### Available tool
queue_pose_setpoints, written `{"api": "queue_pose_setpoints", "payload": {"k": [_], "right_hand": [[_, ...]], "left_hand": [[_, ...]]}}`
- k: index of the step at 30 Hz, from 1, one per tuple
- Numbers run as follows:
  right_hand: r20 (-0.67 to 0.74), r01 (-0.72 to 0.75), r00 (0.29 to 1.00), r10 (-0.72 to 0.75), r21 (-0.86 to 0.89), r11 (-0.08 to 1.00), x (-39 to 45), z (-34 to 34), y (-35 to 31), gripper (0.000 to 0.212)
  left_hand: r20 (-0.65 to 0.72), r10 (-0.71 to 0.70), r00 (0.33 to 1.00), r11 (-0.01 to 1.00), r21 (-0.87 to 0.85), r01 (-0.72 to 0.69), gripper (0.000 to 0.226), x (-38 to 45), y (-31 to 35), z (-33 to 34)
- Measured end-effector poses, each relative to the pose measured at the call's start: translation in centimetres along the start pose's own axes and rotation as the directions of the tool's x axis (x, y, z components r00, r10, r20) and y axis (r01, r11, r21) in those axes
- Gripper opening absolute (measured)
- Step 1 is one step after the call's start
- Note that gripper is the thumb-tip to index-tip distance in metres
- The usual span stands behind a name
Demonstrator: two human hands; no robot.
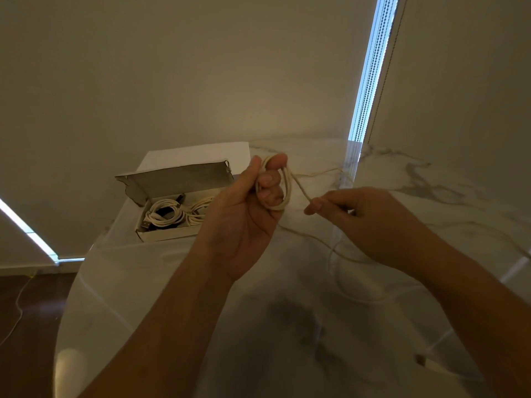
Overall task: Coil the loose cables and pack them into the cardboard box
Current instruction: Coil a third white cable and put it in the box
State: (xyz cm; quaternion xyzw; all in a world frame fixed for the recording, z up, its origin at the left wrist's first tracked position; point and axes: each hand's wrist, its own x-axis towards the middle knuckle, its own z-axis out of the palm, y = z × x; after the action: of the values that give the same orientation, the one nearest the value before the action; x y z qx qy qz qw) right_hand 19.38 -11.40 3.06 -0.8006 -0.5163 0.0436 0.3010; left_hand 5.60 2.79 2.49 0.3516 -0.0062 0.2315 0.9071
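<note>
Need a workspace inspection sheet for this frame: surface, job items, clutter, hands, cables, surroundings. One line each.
Surface: glossy marble-pattern table, with reflections.
Job's things: open cardboard box on the far left of the table, lid up, coiled white cables inside.
Clutter: a small object near the right table edge, too blurred to identify.
Hands: left hand holds a cable coil wound round its fingers; right hand pinches the strand leading off the coil.
Cables: loose cable tail trails across the table below the right hand; a thin cord lies on the floor at left.
Surroundings: plain wall, window blinds, dark wooden floor.
</note>
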Motion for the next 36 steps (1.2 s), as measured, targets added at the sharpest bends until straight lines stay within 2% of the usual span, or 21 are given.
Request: {"api": "queue_pose_setpoints", "payload": {"k": [4, 9, 12, 15, 18, 21, 23, 25, 31, 36], "right_hand": [[0.077, 0.062, 0.995, -0.062, -0.004, 0.998, -0.9, 0.7, -1.4, 0.046], [0.123, 0.141, 0.984, -0.125, -0.137, 0.980, -1.8, 1.9, -3.1, 0.040], [0.117, 0.212, 0.974, -0.194, -0.167, 0.963, -2.3, 2.1, -3.8, 0.040], [0.110, 0.268, 0.962, -0.250, -0.199, 0.943, -2.8, 1.7, -4.4, 0.040], [0.059, 0.315, 0.949, -0.310, -0.191, 0.930, -3.2, 1.5, -4.9, 0.031], [-0.051, 0.338, 0.934, -0.354, -0.195, 0.921, -3.4, 1.0, -5.4, 0.023], [-0.126, 0.355, 0.915, -0.384, -0.207, 0.912, -3.4, 0.3, -5.4, 0.018], [-0.202, 0.347, 0.897, -0.393, -0.226, 0.910, -3.2, -0.7, -4.9, 0.017], [-0.383, 0.251, 0.873, -0.302, -0.177, 0.952, -2.2, -3.1, -2.7, 0.022], [-0.443, 0.222, 0.857, -0.262, -0.142, 0.965, -1.5, -3.0, -1.8, 0.030]], "left_hand": [[-0.125, 0.064, 0.990, 0.998, -0.012, -0.066, 0.038, 0.1, 0.1, -0.3], [-0.249, 0.173, 0.953, 0.983, -0.024, -0.185, 0.048, 0.4, 0.2, -0.9], [-0.334, 0.217, 0.917, 0.974, 0.010, -0.227, 0.037, 0.6, 0.1, -1.2], [-0.397, 0.304, 0.866, 0.952, 0.169, -0.257, 0.015, 0.7, -0.4, -0.9], [-0.409, 0.387, 0.827, 0.897, 0.373, -0.236, 0.014, 0.7, -0.7, -0.9], [-0.347, 0.447, 0.824, 0.737, 0.665, -0.119, 0.020, 0.5, -0.7, -1.6], [-0.294, 0.412, 0.862, 0.618, 0.786, -0.027, 0.025, 0.4, -0.8, -1.9], [-0.280, 0.356, 0.892, 0.564, 0.825, 0.034, 0.023, 0.3, -1.1, -1.8], [-0.284, 0.172, 0.943, 0.588, 0.798, 0.133, 0.021, 0.0, -1.7, -0.3], [-0.228, -0.030, 0.973, 0.525, 0.825, 0.209, 0.029, -0.4, -2.1, 0.5]]}}
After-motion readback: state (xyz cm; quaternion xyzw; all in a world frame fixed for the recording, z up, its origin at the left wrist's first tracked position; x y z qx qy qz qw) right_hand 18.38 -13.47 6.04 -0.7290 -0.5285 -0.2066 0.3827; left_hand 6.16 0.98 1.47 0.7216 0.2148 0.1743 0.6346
